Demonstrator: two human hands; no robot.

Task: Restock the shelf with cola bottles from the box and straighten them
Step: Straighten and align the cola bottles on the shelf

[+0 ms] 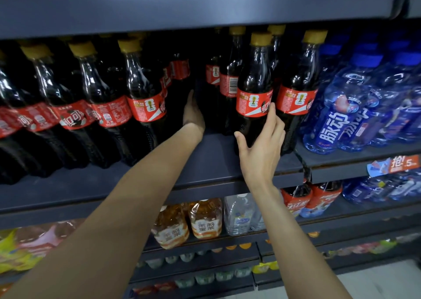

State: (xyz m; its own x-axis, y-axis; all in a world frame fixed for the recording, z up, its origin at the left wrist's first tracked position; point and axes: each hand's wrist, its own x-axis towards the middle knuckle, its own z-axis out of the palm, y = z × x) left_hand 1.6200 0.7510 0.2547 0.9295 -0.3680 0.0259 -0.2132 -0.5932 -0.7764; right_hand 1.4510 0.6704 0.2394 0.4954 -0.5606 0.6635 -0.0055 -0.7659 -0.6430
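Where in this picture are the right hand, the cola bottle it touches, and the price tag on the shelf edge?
right hand [262, 155]: head view, back of the hand.
cola bottle [252, 102]: head view, red label.
price tag [394, 164]: head view, its printed face.

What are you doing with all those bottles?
A person is tidying dark cola bottles with yellow caps on a dark shop shelf. The right hand touches the red-labelled front cola bottle with straight fingers. The left hand reaches deep into the gap between rows. Blue drink bottles stand beside them.
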